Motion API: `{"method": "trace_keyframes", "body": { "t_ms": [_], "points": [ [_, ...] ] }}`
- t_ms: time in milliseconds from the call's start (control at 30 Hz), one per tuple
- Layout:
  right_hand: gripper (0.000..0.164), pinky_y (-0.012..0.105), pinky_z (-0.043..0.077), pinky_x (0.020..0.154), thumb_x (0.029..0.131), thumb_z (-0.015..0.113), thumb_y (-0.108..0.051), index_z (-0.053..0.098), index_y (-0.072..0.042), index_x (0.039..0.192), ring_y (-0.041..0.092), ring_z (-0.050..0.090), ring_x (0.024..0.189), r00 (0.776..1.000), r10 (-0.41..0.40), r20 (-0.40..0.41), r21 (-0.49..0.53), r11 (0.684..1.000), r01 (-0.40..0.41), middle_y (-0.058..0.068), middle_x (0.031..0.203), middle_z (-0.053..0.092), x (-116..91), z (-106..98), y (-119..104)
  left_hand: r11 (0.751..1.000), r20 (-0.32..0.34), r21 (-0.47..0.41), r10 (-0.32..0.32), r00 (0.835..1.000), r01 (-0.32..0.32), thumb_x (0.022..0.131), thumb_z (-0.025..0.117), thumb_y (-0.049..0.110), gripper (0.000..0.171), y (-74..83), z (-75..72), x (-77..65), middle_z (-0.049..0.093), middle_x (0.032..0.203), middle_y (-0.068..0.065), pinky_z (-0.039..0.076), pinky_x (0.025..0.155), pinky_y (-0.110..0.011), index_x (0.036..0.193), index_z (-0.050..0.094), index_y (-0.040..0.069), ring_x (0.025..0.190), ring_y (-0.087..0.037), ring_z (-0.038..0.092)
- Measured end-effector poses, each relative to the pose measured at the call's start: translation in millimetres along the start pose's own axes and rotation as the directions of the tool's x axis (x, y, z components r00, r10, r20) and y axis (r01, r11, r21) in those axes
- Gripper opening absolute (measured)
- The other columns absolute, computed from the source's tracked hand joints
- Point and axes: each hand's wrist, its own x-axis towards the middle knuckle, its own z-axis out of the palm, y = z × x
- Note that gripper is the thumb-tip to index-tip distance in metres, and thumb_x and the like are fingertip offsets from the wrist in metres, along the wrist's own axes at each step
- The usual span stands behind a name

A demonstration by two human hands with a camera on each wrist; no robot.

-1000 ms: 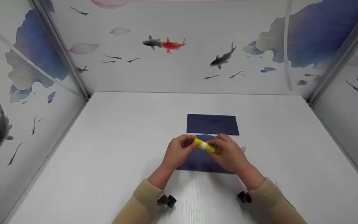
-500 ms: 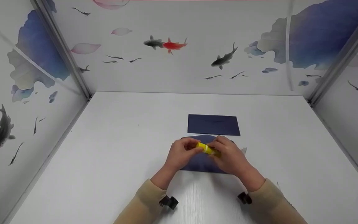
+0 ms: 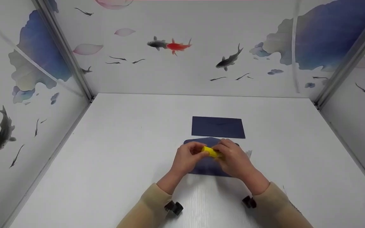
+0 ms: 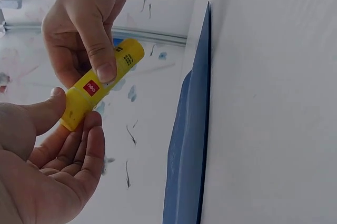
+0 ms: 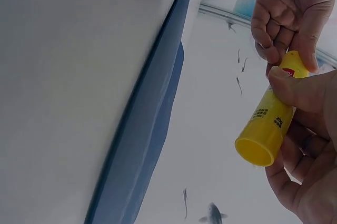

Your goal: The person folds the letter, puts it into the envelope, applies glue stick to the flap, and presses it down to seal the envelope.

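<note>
Between my hands is a yellow glue stick [image 3: 210, 151], held above a dark blue envelope [image 3: 208, 167]. My left hand [image 3: 187, 158] pinches its yellow cap [image 4: 75, 111] between thumb and fingers. With its thumb on the label, my right hand [image 3: 235, 160] grips the barrel [image 5: 266, 121]. Cap and barrel meet, and no white glue shows. The envelope lies on the table with its pointed flap away from me; both wrist views show the flap [image 5: 163, 113] slightly raised. In the head view my hands hide its sides.
Behind lies a second dark blue envelope [image 3: 218, 127], flat on the white table [image 3: 131, 136]. A small pale scrap [image 3: 249, 154] shows beside my right hand. Printed panels [image 3: 182, 72] wall the table at the back and both sides. Small black devices [image 3: 174, 207] sit at my wrists.
A white band between cap and barrel was visible a second ago and is now covered. My left hand has moved right, bringing the cap onto the glue stick. The envelopes have stayed put.
</note>
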Motion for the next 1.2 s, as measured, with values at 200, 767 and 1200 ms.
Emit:
{"method": "trace_keyframes", "body": {
  "t_ms": [200,767,1200],
  "points": [
    [0.033,0.029,0.062,0.079,0.075,0.089,0.002,0.074,-0.005,0.104,0.015,0.061,0.086,0.998,0.070,0.002,0.101,0.992,-0.069,0.006,0.098,0.066,0.0,-1.0,1.0,0.999,0.008,-0.041,0.003,1.000,-0.003,0.093,0.077,0.019,0.026,1.4,-2.4,1.9,0.076,0.111,-0.011,0.060,0.084,-0.022,0.114,0.075,0.004,0.095,-0.017,0.072],
    [0.027,0.039,0.063,0.082,0.088,0.081,-0.008,0.073,-0.002,0.113,0.025,0.068,0.092,0.879,0.440,0.182,0.246,0.845,-0.474,0.010,0.103,0.067,1.4,-19.3,40.9,0.885,0.075,0.450,-0.173,0.982,0.122,0.091,0.078,0.011,0.068,-9.6,-33.3,15.5,0.059,0.147,-0.019,0.044,0.117,-0.047,0.151,0.048,-0.001,0.140,-0.035,0.054],
    [0.036,0.032,0.059,0.075,0.094,0.075,-0.020,0.069,0.002,0.122,0.033,0.065,0.100,0.755,0.582,0.301,0.216,0.730,-0.648,0.022,0.117,0.069,-5.9,-33.9,86.4,0.786,0.185,0.612,-0.256,0.949,0.092,0.083,0.087,0.017,0.102,-28.0,-35.6,38.5,0.030,0.168,-0.018,0.025,0.129,-0.042,0.161,0.024,-0.001,0.158,-0.032,0.028]
  ]
}}
